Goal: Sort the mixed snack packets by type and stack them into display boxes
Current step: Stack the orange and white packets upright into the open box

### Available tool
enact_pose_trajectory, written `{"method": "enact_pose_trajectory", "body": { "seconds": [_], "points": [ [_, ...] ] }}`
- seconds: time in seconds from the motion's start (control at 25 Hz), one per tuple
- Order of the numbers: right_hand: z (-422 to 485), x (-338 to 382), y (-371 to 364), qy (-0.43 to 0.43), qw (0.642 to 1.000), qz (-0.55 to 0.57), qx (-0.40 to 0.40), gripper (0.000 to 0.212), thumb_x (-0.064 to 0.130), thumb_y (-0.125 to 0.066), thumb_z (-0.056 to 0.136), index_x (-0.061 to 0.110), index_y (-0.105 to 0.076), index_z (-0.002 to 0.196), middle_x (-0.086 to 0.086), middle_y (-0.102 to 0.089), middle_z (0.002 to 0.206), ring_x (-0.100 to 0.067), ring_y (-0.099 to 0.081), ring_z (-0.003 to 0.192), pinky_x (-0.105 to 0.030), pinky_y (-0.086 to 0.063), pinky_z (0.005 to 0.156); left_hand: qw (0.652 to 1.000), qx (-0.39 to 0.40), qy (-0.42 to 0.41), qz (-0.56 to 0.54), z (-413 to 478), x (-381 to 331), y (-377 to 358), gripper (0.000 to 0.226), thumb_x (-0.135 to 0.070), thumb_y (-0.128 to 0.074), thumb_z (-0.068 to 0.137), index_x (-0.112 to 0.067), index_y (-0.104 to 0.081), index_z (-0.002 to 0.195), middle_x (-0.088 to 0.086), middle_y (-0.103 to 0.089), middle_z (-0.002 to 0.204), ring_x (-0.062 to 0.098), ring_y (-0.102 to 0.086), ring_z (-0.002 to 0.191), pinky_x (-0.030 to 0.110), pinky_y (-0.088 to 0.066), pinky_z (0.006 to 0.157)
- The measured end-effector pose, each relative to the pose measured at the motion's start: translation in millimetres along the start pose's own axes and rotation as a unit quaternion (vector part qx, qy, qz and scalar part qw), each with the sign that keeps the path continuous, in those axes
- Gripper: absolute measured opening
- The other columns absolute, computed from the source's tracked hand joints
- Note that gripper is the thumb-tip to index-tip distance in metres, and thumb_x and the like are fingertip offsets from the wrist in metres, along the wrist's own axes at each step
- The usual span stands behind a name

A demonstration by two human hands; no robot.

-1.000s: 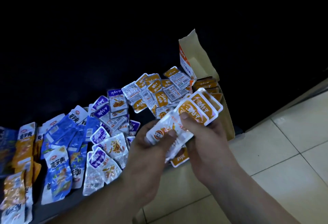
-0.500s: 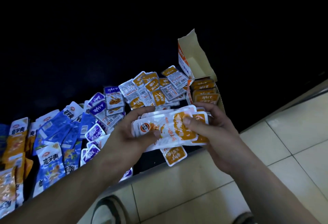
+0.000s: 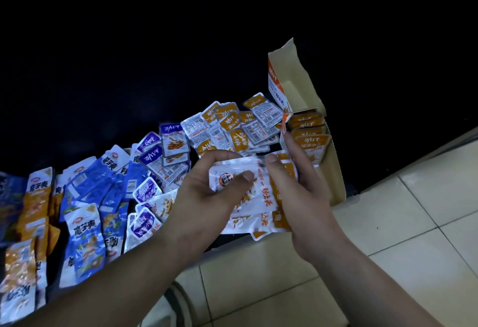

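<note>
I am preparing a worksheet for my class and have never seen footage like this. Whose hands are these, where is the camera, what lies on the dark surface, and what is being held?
There is no machine here. These are a person's two bare hands, filmed by one wide-angle camera worn on the head, looking forward and down. The left hand and right hand together hold a stack of orange-and-white packets. On the dark surface lie loose orange packets, purple packets and blue packets, roughly grouped by colour. At the right stands an open display box with boxed orange packets standing in a row inside. Pale floor tiles show below.
</note>
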State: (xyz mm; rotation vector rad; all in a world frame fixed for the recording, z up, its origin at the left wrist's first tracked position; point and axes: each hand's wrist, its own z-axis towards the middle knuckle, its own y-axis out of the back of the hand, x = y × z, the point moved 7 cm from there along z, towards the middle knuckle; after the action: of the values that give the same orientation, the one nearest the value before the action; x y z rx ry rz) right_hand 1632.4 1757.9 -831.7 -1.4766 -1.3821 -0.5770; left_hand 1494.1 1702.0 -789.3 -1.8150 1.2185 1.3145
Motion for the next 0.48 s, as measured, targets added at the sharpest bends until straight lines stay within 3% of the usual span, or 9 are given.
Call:
{"method": "enact_pose_trajectory", "body": {
  "seconds": [0.08, 0.16, 0.24, 0.32, 0.36, 0.48],
  "points": [
    [4, 2, 6, -0.005, 0.999, -0.018, -0.038, 0.010, 0.033, -0.073, 0.093, 0.038, -0.072, 0.102, 0.003, -0.076, 0.105, -0.025, -0.076, 0.093, -0.058, -0.062, 0.078, 1.000, 0.001, -0.004, 0.005, 0, 2, -1, 0.023, -0.014, -0.074, 0.092, -0.030, -0.069, 0.107, 0.003, -0.078, 0.094, 0.026, -0.076, 0.089, 0.057, -0.062, 0.083],
    [5, 3, 11, 0.014, 0.995, -0.049, -0.088, 0.014, 0.032, -0.078, 0.090, 0.025, -0.067, 0.085, -0.013, -0.072, 0.089, -0.033, -0.074, 0.082, -0.063, -0.060, 0.071, 0.999, 0.012, -0.007, -0.038, -3, 1, -6, 0.038, -0.007, -0.069, 0.094, -0.035, -0.066, 0.120, -0.001, -0.079, 0.103, 0.023, -0.077, 0.095, 0.046, -0.064, 0.079],
    [6, 2, 13, 0.035, 0.993, -0.051, -0.100, 0.013, 0.031, -0.079, 0.088, 0.030, -0.067, 0.088, -0.009, -0.073, 0.092, -0.030, -0.074, 0.089, -0.061, -0.060, 0.076, 0.998, 0.022, -0.008, -0.060, -6, 2, -9, 0.045, 0.000, -0.065, 0.095, -0.031, -0.062, 0.127, -0.005, -0.078, 0.107, 0.017, -0.077, 0.095, 0.030, -0.063, 0.072],
    [7, 2, 10, 0.030, 0.996, -0.046, -0.073, 0.012, 0.030, -0.075, 0.092, 0.040, -0.071, 0.096, 0.005, -0.075, 0.099, -0.025, -0.075, 0.096, -0.056, -0.061, 0.082, 0.999, -0.007, -0.029, -0.017, -5, 3, -3, 0.034, 0.000, -0.067, 0.094, -0.024, -0.065, 0.117, -0.005, -0.078, 0.098, 0.012, -0.076, 0.086, 0.028, -0.061, 0.068],
    [6, 0, 10, 0.018, 0.997, -0.047, -0.062, 0.011, 0.029, -0.073, 0.095, 0.040, -0.072, 0.092, 0.006, -0.076, 0.093, -0.026, -0.076, 0.091, -0.057, -0.062, 0.080, 0.998, -0.032, -0.049, 0.017, -4, 2, 2, 0.024, -0.003, -0.070, 0.093, -0.021, -0.066, 0.108, -0.001, -0.077, 0.091, 0.012, -0.075, 0.079, 0.031, -0.060, 0.065],
    [1, 0, 8, 0.004, 0.996, -0.064, -0.057, 0.017, 0.031, -0.071, 0.096, 0.028, -0.069, 0.079, -0.005, -0.073, 0.073, -0.028, -0.075, 0.075, -0.053, -0.062, 0.070, 0.991, -0.077, -0.074, 0.076, -6, 3, 7, 0.015, -0.018, -0.078, 0.088, -0.013, -0.064, 0.091, 0.009, -0.072, 0.081, 0.019, -0.071, 0.071, 0.040, -0.062, 0.062]
  ]
}}
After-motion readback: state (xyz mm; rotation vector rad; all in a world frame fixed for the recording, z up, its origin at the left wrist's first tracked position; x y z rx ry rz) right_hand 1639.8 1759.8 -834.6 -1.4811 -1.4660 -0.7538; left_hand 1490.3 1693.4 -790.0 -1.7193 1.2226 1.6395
